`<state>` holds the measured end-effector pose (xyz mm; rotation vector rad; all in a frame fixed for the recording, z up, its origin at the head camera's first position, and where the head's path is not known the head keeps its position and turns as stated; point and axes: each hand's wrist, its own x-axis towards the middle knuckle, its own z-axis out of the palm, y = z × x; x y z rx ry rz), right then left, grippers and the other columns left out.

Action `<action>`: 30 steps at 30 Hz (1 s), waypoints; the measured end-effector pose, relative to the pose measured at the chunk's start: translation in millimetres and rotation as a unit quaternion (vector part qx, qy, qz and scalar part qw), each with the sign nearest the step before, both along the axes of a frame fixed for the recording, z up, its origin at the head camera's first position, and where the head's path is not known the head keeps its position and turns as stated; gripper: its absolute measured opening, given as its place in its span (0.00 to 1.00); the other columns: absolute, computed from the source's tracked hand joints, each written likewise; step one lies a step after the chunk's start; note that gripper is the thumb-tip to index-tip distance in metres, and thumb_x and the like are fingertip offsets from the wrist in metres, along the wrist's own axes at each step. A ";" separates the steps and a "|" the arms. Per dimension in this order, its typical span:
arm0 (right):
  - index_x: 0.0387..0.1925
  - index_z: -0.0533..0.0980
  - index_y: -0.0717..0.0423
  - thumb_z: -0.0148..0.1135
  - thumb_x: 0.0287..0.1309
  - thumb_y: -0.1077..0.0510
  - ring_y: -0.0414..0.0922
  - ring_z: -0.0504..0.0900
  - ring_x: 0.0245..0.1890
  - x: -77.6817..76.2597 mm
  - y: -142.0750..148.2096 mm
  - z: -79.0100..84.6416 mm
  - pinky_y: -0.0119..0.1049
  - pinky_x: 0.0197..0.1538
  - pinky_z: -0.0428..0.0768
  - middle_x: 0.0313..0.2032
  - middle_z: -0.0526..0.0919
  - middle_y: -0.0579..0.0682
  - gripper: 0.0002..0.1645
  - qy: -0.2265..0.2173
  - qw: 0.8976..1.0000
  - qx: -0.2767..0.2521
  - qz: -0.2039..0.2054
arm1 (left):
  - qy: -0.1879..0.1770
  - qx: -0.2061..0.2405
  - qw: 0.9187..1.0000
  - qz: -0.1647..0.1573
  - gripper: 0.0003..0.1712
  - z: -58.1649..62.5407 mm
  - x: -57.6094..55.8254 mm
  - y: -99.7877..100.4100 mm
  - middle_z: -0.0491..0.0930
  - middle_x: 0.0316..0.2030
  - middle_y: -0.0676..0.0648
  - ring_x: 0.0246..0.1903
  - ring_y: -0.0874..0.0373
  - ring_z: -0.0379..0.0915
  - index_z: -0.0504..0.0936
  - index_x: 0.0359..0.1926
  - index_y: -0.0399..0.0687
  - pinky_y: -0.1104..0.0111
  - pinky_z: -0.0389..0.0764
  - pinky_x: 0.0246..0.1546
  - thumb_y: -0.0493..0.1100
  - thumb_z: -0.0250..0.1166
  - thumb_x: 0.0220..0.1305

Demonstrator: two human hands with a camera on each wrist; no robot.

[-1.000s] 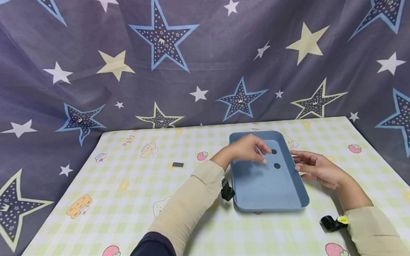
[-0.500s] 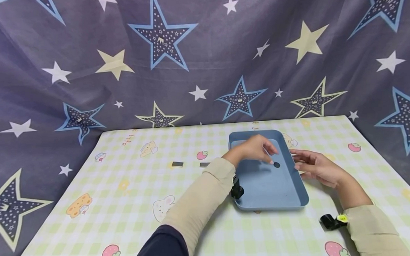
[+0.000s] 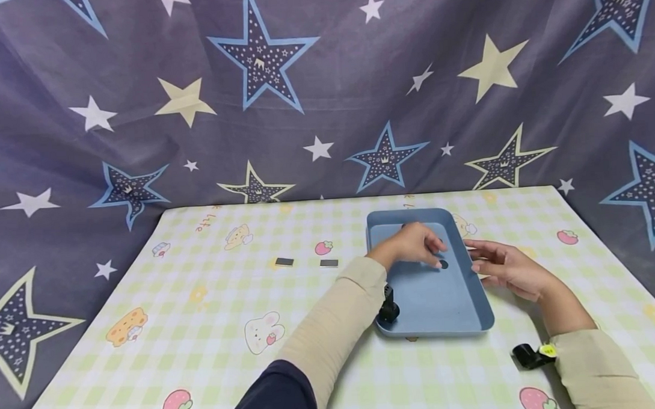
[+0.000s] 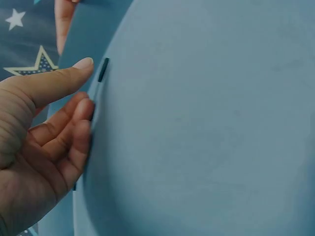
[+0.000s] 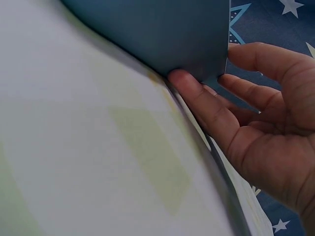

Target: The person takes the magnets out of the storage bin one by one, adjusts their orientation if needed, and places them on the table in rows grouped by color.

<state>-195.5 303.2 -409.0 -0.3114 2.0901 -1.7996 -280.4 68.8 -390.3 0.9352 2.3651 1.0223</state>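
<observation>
A blue rectangular tray point(image 3: 434, 303) lies on the table. My left hand point(image 3: 415, 243) is inside it, palm down, with thumb and fingers apart beside a small dark round disc point(image 3: 444, 264) on the tray floor. In the left wrist view that disc point(image 4: 103, 70) shows just past the thumb tip, and dark slivers show behind the fingers of the left hand point(image 4: 49, 128). My right hand point(image 3: 505, 267) rests against the outside of the tray's right wall; in the right wrist view its fingertips touch the tray wall point(image 5: 162, 34) low down.
Two small dark rectangular pieces with light edges, one point(image 3: 284, 262) and another point(image 3: 329, 263), lie on the checked tablecloth point(image 3: 214, 365) left of the tray. A star-patterned curtain point(image 3: 324, 96) hangs behind the table.
My left hand has moved right and slightly nearer over the tray floor, covering the farther disc. The second rectangular piece has come out from behind my arm. The right hand stays put.
</observation>
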 end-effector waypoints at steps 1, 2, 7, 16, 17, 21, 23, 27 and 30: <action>0.73 0.47 0.70 0.55 0.70 0.63 0.39 0.79 0.50 -0.1 -0.3 0.0 0.41 0.47 0.82 0.62 0.67 0.63 0.40 0.000 1.000 0.000 0.000 | 0.004 0.001 1.000 0.001 0.18 -1.9 0.0 0.1 0.85 0.37 0.52 0.38 0.66 0.78 0.87 0.46 0.44 0.80 0.77 0.34 0.37 0.77 0.51; 0.73 0.47 0.70 0.55 0.70 0.63 0.39 0.79 0.50 -0.2 -0.7 -0.1 0.41 0.47 0.82 0.63 0.65 0.65 0.40 -0.001 1.000 -0.002 0.001 | 0.010 0.001 1.000 -0.001 0.19 -3.5 0.0 -0.1 0.85 0.38 0.52 0.38 0.66 0.78 0.87 0.46 0.44 0.80 0.77 0.34 0.37 0.77 0.51; 0.73 0.47 0.70 0.54 0.70 0.63 0.39 0.79 0.51 -0.3 -1.5 0.1 0.41 0.47 0.82 0.66 0.60 0.71 0.40 0.001 1.000 -0.004 0.005 | 0.051 -0.016 0.998 -0.024 0.20 -8.3 -0.1 0.0 0.85 0.41 0.53 0.39 0.68 0.77 0.87 0.47 0.45 0.83 0.74 0.37 0.40 0.77 0.51; 0.74 0.46 0.70 0.54 0.70 0.62 0.38 0.79 0.51 1.3 -1.7 2.2 0.40 0.48 0.82 0.66 0.56 0.74 0.40 0.001 1.000 0.002 0.004 | 0.122 -0.073 0.988 -0.066 0.16 -9.4 2.3 2.3 0.86 0.39 0.54 0.31 0.68 0.73 0.88 0.47 0.49 0.81 0.71 0.32 0.45 0.74 0.57; 0.74 0.46 0.70 0.54 0.70 0.62 0.37 0.79 0.51 1.3 -1.7 2.3 0.40 0.48 0.82 0.66 0.56 0.74 0.40 0.001 1.000 0.003 0.004 | 0.125 -0.076 0.987 -0.066 0.15 -9.6 2.6 2.5 0.86 0.38 0.55 0.30 0.68 0.73 0.88 0.46 0.50 0.81 0.71 0.32 0.45 0.74 0.57; 0.74 0.46 0.70 0.55 0.70 0.62 0.37 0.79 0.50 1.5 -1.6 2.3 0.40 0.48 0.82 0.66 0.56 0.74 0.41 0.002 1.000 0.005 0.004 | 0.133 -0.080 0.986 -0.061 0.12 -10.0 3.2 3.2 0.86 0.37 0.57 0.33 0.71 0.75 0.89 0.43 0.50 0.83 0.72 0.35 0.46 0.73 0.58; 0.74 0.46 0.70 0.55 0.70 0.62 0.37 0.79 0.50 1.7 -1.6 2.2 0.39 0.48 0.82 0.66 0.57 0.73 0.41 0.003 1.000 0.006 0.005 | 0.136 -0.083 0.985 -0.060 0.11 -9.8 3.6 3.7 0.86 0.36 0.57 0.33 0.72 0.76 0.89 0.42 0.50 0.84 0.72 0.35 0.46 0.73 0.58; 0.73 0.46 0.70 0.55 0.70 0.63 0.37 0.79 0.50 1.9 -2.0 2.2 0.39 0.48 0.82 0.64 0.61 0.70 0.40 0.005 1.000 0.006 0.006 | 0.124 -0.080 0.988 -0.052 0.10 -8.4 5.1 3.8 0.86 0.35 0.56 0.33 0.72 0.76 0.89 0.41 0.49 0.84 0.72 0.35 0.45 0.73 0.59; 0.73 0.46 0.71 0.55 0.70 0.63 0.36 0.78 0.51 1.9 -2.3 2.3 0.39 0.48 0.82 0.65 0.61 0.67 0.40 0.007 1.000 0.008 0.004 | 0.107 -0.063 0.991 -0.043 0.09 -7.9 5.5 3.1 0.85 0.34 0.55 0.32 0.71 0.76 0.89 0.40 0.47 0.83 0.73 0.35 0.43 0.72 0.59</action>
